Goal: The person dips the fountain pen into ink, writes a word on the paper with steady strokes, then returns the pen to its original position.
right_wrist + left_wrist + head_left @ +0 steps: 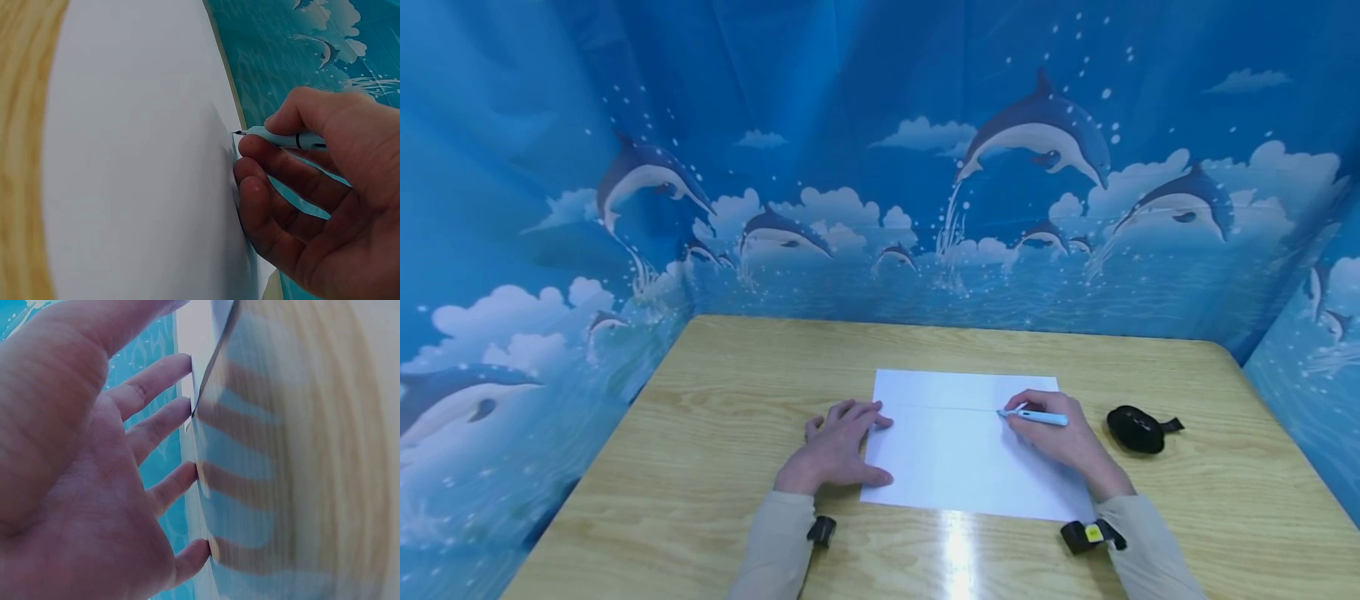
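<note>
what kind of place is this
Probably a makeshift recording booth: a blue dolphin-print backdrop hangs behind and on both sides of a wood-grain table, and a small black device sits at each wrist.

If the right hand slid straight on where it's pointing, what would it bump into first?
Past the paper and across the table, probably the dolphin backdrop, though depth is unclear.

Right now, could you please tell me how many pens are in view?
1: the light blue pen, in the right grip, its tip at the right end of a faint line on the white sheet. Anything beneath the sheet would be hidden.
</note>
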Demonstrator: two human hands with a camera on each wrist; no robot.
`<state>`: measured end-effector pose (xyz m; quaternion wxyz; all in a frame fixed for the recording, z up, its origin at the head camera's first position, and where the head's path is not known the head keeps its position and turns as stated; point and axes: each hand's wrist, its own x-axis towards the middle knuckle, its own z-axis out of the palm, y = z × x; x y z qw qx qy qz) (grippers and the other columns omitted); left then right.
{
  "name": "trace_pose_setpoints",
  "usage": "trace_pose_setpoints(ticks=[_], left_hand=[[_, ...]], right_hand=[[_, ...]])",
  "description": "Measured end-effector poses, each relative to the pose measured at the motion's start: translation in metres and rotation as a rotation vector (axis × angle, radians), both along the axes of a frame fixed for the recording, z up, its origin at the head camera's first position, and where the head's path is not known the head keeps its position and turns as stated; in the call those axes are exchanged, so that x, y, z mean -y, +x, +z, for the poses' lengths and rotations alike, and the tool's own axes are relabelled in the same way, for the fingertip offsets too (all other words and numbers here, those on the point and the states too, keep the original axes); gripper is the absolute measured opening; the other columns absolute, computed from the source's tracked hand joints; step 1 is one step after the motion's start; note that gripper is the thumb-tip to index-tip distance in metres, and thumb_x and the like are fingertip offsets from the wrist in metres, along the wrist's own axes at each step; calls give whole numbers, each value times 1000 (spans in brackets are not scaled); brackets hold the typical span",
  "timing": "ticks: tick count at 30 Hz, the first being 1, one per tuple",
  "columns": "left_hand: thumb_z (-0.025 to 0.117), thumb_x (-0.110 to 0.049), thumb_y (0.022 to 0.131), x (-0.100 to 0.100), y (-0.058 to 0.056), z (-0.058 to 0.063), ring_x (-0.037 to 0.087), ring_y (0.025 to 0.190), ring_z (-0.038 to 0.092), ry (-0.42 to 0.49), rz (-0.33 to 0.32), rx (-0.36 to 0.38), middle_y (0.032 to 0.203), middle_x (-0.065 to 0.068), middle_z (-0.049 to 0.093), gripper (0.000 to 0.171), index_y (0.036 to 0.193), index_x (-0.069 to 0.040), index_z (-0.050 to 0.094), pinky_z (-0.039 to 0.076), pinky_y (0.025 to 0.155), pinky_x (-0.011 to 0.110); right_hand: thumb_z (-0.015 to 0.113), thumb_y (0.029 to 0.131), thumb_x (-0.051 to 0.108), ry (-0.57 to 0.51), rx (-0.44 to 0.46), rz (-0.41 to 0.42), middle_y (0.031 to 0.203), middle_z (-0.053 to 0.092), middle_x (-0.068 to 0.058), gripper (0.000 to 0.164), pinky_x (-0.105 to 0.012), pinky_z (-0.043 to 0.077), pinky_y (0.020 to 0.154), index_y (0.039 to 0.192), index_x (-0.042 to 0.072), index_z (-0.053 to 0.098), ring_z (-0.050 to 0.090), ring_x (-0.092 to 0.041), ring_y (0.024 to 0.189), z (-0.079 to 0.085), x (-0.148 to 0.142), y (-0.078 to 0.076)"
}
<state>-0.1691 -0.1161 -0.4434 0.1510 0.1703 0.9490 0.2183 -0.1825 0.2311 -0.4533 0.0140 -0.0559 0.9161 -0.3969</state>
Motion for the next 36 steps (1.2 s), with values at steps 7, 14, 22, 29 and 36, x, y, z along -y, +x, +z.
trace_pose_setpoints(ticks=[7, 14, 22, 29, 36], left_hand=[[85, -49, 77, 0, 0, 0, 38, 156, 21, 8, 3, 6, 166, -2, 36, 74, 143, -28, 58, 19, 115, 75], [85, -48, 78, 0, 1, 0, 38, 156, 21, 17, 3, 8, 166, -2, 36, 74, 143, -28, 58, 20, 114, 75], [85, -49, 77, 0, 1, 0, 38, 156, 22, 15, 5, 3, 166, -2, 36, 74, 143, -28, 58, 19, 115, 75], [84, -50, 78, 0, 0, 1, 38, 156, 21, 10, 8, 8, 167, -3, 35, 74, 144, -29, 57, 19, 115, 74], [84, -50, 78, 0, 1, 1, 38, 156, 21, 3, 9, 10, 167, -3, 35, 74, 144, -29, 57, 19, 115, 75]], right_hand=[[73, 94, 19, -2, -4, -3, 110, 76, -10, 11, -26, 51, 71, 103, 14, 76, 67, -21, 98, 3, -3, 3], [72, 94, 19, 16, -1, -19, 110, 76, -9, 12, -25, 52, 69, 104, 14, 75, 66, -19, 93, 1, -7, 3], [70, 94, 19, 34, 8, -34, 109, 75, -10, 12, -26, 50, 67, 104, 14, 75, 63, -18, 89, 0, -12, 4], [70, 95, 21, 52, 28, -58, 108, 74, -11, 15, -26, 49, 65, 107, 13, 74, 59, -19, 84, 1, -15, 7], [70, 96, 23, 45, 40, -73, 105, 73, -10, 17, -27, 49, 62, 108, 13, 73, 59, -18, 79, 1, -21, 9]])
